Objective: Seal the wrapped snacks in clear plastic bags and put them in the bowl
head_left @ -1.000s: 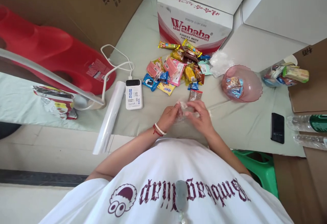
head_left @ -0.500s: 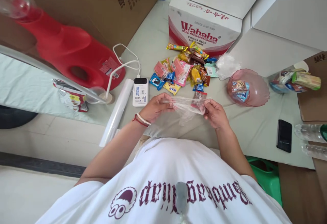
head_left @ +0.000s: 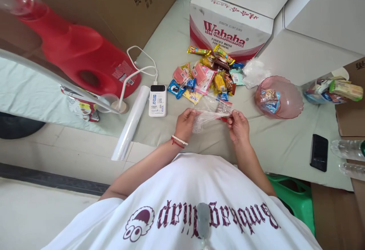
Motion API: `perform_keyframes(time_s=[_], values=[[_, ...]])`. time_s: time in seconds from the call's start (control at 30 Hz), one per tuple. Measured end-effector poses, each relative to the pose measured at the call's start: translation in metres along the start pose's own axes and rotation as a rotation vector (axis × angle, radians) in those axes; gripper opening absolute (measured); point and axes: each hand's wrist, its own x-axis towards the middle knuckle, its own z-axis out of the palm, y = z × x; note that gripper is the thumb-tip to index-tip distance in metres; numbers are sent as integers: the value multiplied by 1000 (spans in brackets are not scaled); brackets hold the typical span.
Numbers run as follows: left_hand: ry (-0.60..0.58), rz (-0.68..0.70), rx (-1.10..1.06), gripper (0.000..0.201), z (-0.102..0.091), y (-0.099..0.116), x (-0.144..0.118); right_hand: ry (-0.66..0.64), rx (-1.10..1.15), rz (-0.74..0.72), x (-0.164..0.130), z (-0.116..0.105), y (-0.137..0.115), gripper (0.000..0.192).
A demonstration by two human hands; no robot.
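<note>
A thin clear plastic bag is stretched between both my hands above the near part of the table. My left hand pinches its left end, and my right hand pinches the other end. Behind the film, near my right fingers, lies a small clear packet with a red edge, partly covered. Just beyond my hands is a pile of wrapped snacks in yellow, pink, blue and brown. A pink translucent bowl with a few wrapped snacks inside stands to the right of my right hand.
Left of the pile lie a white power bank with a cable and a clear film roll. A large red bottle stands farther left. A Wahaha carton is behind the snacks. A black phone lies at right.
My left hand has moved right and turned more upright, closer to my right hand. The plastic bag is now bunched into a narrower strip.
</note>
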Motion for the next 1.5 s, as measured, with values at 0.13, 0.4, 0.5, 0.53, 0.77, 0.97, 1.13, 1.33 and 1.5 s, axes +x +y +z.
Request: perform_keyframes(time_s=[0.13, 0.4, 0.5, 0.53, 0.77, 0.97, 1.13, 1.33, 1.5], values=[[-28, -10, -2, 41, -3, 2, 7, -13, -42, -113, 3, -5, -11, 52], [68, 181, 296, 35, 6, -6, -5, -221, -84, 229, -34, 22, 22, 51], [94, 172, 311, 35, -2, -8, 2, -228, -151, 185, -30, 16, 21, 43], [72, 161, 314, 36, -7, -9, 5, -267, -192, 191, -27, 11, 18, 42], [-1, 26, 158, 37, -32, -2, 16, -204, -324, 115, -16, -40, -8, 42], [-134, 299, 367, 38, -12, 13, -14, -234, -363, 153, -32, -8, 7, 52], [-183, 295, 351, 42, -9, 9, -23, -262, -414, 60, -21, 20, 29, 42], [-74, 12, 32, 52, -47, 3, -1, -391, -362, 245, -6, -30, -7, 41], [-156, -102, -134, 51, -46, 10, 2, -454, -217, 250, -11, -44, -20, 34]])
